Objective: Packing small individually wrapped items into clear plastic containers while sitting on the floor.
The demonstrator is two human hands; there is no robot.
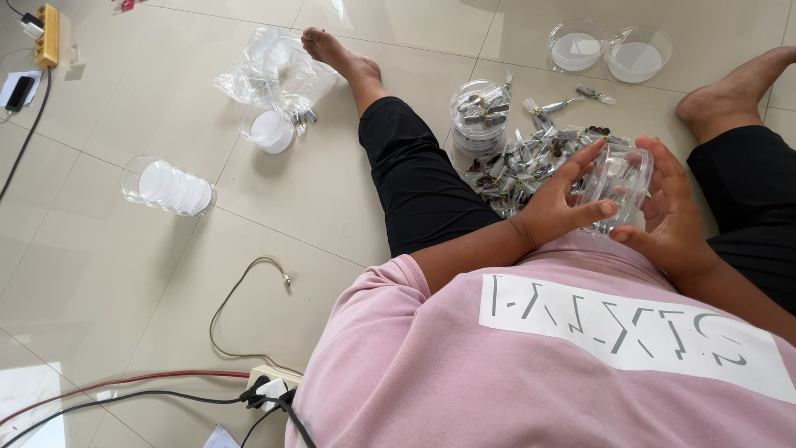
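1. A clear round plastic container (620, 178) is held above the lap, between both hands, just in front of the pink shirt (514, 365).
2. The container's left side is gripped by the left hand (560, 203); the fingers are curled around its wall, with the thumb laid across its near face.
3. The container's right side is cupped by the right hand (667, 207); the fingers are bent around the rim and closed on the wall.
4. The contents of the held container cannot be told through the glare.
5. A pile of small bagged metal parts (531, 158) is spread on the tiled floor (315, 191) just beyond the held container, between the two legs.
6. A stack of filled clear containers (479, 116) is set at the far edge of that pile, beyond the held container and to its left.
7. Two open clear containers (608, 51) are placed side by side, touching, well beyond the held container.
8. A row of clear lids lying on its side (170, 186) is located far to the left of the held container, past the left leg (406, 166).
9. A crumpled clear plastic bag (274, 75) and a single clear cup (269, 129) are found beside the left foot (336, 51).
10. A white power strip with black plugs (269, 386) is located at the near left, well apart from the held container.
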